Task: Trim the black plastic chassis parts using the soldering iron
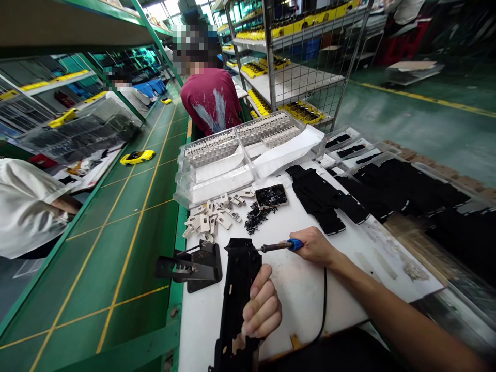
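My right hand (315, 245) grips a soldering iron (282, 246) by its blue handle. The iron's metal tip points left and reaches the upper right edge of a long black plastic part (240, 276); whether it touches cannot be told. My left hand (263, 305) has its fingers curled round the right side of that part and holds it tilted up above the white table. Left of the part stands a black soldering iron stand (199, 268). Beyond it lie a loose pile of small off-white plastic pieces (211, 214) and a small box (271, 196) of tiny black pieces, some spilled beside it.
Clear plastic trays (248, 155) with rows of off-white pieces stand at the back. Several black parts (325, 199) lie to the right. A green conveyor belt (127, 222) runs along the left, carrying a yellow toy car (137, 157). A person in a red shirt (213, 98) sits ahead.
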`<state>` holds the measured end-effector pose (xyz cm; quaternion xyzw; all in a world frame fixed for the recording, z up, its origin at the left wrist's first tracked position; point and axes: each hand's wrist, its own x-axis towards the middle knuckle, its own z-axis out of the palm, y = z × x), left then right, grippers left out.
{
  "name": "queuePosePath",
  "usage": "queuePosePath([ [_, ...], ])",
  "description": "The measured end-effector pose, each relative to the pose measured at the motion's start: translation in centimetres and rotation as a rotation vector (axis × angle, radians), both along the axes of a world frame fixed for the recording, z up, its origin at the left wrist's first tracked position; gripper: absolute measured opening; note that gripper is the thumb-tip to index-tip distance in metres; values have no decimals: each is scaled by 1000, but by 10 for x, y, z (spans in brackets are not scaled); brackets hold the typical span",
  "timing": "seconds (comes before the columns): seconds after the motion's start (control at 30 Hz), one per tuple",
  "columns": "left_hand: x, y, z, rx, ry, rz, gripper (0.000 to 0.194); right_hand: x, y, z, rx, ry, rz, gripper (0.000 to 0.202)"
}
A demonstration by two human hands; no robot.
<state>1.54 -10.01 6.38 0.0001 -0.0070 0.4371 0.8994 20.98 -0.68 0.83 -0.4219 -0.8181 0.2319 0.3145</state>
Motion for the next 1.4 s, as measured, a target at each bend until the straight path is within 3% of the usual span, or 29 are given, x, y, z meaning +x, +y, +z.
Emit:
queuePosePath([
  [0.1, -2, -2, -4, -6, 25, 18, 37, 0, 0, 0, -14, 3, -17, 41],
  [0.2, -4, 0, -2, -9, 209, 40, 36, 0, 0, 1, -45, 4, -56, 44],
  [0.3, -6, 12, 0, -39, 568, 134, 36, -1, 7, 5, -97, 3, -180, 44],
  [0.43, -13, 32, -8, -75, 1237, 451, 34, -8, 41, 14, -176, -44, -452, 37],
  [0.5, -17, 35, -15, 11, 1471, 489, 36, -16, 63, 17, -218, -98, -542, 27],
  [0.6, -21, 31, -25, 133, 1636, 502, 37, -30, 91, 17, -291, -181, -613, 21],
  [0.73, -23, 19, -31, 211, 1727, 552, 35, -40, 105, 12, -363, -243, -635, 25],
  [0.93, -27, 11, -34, 237, 1746, 621, 33, -38, 102, 6, -358, -211, -676, 28],
  [1.4, -22, 16, -39, 197, 1659, 613, 30, -34, 122, -3, -277, 236, -620, 25],
])
